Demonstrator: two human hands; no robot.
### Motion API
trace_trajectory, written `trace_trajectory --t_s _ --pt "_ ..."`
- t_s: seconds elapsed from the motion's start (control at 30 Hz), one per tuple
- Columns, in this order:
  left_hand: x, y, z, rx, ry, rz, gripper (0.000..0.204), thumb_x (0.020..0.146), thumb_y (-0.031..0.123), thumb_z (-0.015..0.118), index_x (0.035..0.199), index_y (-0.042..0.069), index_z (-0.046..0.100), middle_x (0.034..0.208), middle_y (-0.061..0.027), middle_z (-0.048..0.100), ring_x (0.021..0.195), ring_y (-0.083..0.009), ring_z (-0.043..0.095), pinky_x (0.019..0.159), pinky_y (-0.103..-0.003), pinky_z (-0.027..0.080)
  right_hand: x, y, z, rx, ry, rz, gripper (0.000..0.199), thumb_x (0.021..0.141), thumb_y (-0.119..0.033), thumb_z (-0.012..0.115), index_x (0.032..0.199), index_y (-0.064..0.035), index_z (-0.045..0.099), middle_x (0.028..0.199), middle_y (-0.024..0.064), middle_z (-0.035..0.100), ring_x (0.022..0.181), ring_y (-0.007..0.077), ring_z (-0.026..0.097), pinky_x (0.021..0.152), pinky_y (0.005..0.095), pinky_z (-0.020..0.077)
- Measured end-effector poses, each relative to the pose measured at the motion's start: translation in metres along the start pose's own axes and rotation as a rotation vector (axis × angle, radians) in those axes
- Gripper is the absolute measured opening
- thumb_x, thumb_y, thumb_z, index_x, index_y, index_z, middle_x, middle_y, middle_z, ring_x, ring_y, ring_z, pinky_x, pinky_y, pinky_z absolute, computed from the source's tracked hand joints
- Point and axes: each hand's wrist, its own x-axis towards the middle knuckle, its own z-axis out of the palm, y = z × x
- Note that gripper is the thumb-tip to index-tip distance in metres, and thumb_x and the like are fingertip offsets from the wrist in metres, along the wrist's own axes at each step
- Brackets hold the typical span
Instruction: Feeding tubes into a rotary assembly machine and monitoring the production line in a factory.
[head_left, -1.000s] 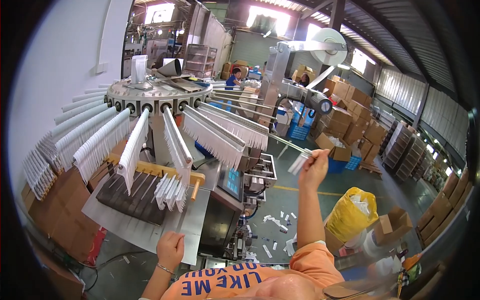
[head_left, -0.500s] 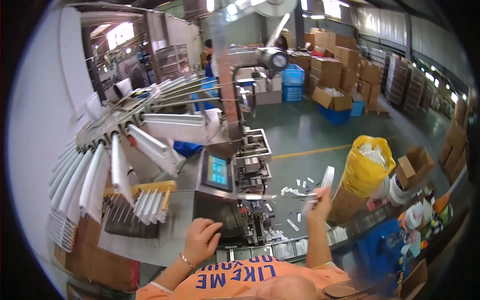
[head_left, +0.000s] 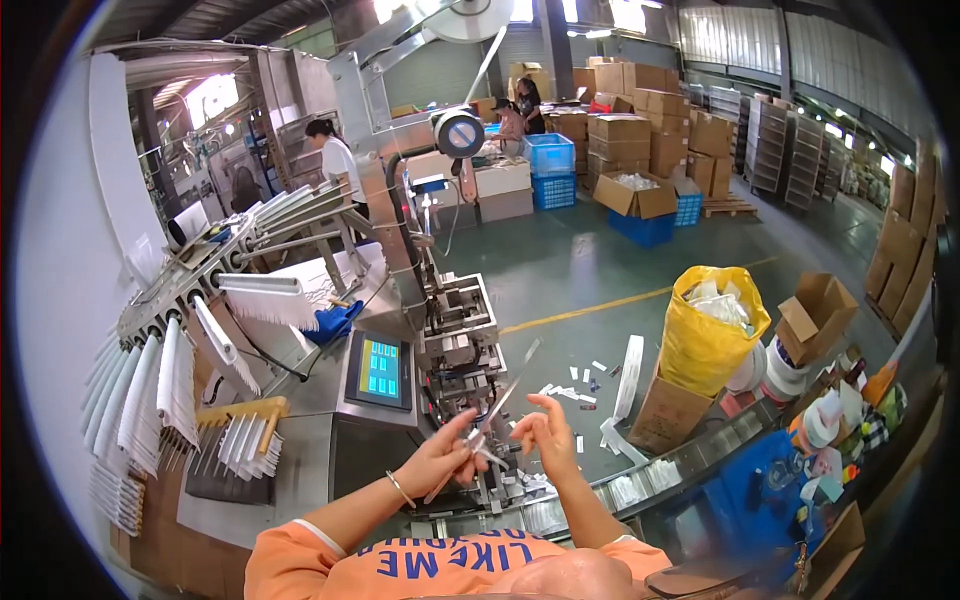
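Note:
My left hand [head_left: 442, 458] is closed on a thin translucent strip [head_left: 507, 388], which slants up and to the right in front of the machine. Just to its right, my right hand [head_left: 548, 436] is raised with fingers apart and nothing visible in it. Both hands are beside the metal machine's row of mechanisms [head_left: 462, 345], above a narrow conveyor [head_left: 590, 506] carrying small white packs. Left of the hands, the machine's lit touch screen [head_left: 380, 370] faces up. A long white strip [head_left: 629, 377] sits apart from my hands, near a cardboard carton.
At left is a rotary rack with white bristle-like bundles [head_left: 172, 385]; a yellow-edged rack [head_left: 245, 435] stands below it. To the right are a yellow sack [head_left: 712, 335] in a carton, an open box [head_left: 815, 312] and scattered white pieces [head_left: 565, 392]. Two people and someone in white work farther back.
My right hand has let go of a white strip and come left toward the machine. My left hand has moved right and now grips the thin strip. The view has shifted.

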Motion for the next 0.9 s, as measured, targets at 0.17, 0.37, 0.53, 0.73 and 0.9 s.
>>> trace_trajectory --t_s 0.17,0.37,0.53,0.73,0.9 --pt "-0.011 0.015 -0.005 -0.483 -0.088 0.001 0.058 0.088 0.007 0.047 0.136 0.012 0.015 0.103 -0.0181 0.057 0.09 -0.0231 0.059 0.08 -0.033 0.049 -0.06 0.009 0.055 -0.532 -0.08 -0.343 0.036 0.075 0.0 0.059 0.109 -0.0014 0.045 0.075 0.0086 0.057 0.063 0.0105 0.055 0.05 0.0211 0.0423" --pt "-0.078 0.008 -0.012 -0.502 -0.054 0.027 0.033 0.087 0.011 0.049 0.116 0.0 0.036 0.109 -0.0179 0.054 0.099 -0.0225 0.055 0.085 -0.034 0.046 -0.11 0.014 0.164 -0.934 -0.032 -0.51 0.03 0.065 -0.001 0.066 0.093 -0.0062 0.055 0.088 0.0132 0.052 0.073 0.0275 0.053 0.06 0.0351 0.0431" --pt "-0.159 0.011 -0.028 -0.361 -0.139 0.057 0.035 0.088 0.012 0.05 0.117 0.001 0.035 0.105 -0.0125 0.057 0.098 -0.0176 0.056 0.082 -0.029 0.046 -0.158 0.029 0.243 -0.965 0.264 -0.594 0.011 0.073 0.002 0.054 0.079 -0.0029 0.046 0.085 0.0141 0.048 0.072 0.0242 0.049 0.065 0.0307 0.0408" --pt "-0.246 0.013 -0.072 -0.219 -0.236 0.036 0.062 0.084 0.009 0.053 0.132 -0.001 0.016 0.108 -0.0156 0.056 0.098 -0.0201 0.056 0.084 -0.03 0.045 -0.208 0.023 0.318 -0.725 0.311 -0.515 0.006 0.083 -0.006 0.049 0.079 -0.0027 0.045 0.091 0.0121 0.047 0.07 0.0154 0.05 0.065 0.0252 0.042" --pt "-0.312 0.007 -0.139 -0.19 -0.096 -0.189 0.067 0.081 0.011 0.056 0.133 -0.002 0.015 0.093 -0.016 0.06 0.076 -0.016 0.06 0.07 -0.027 0.049 -0.233 -0.002 0.35 -0.836 0.197 -0.536 0.014 0.083 -0.016 0.053 0.088 -0.0027 0.052 0.08 0.0144 0.056 0.068 0.0193 0.054 0.062 0.0287 0.0438"
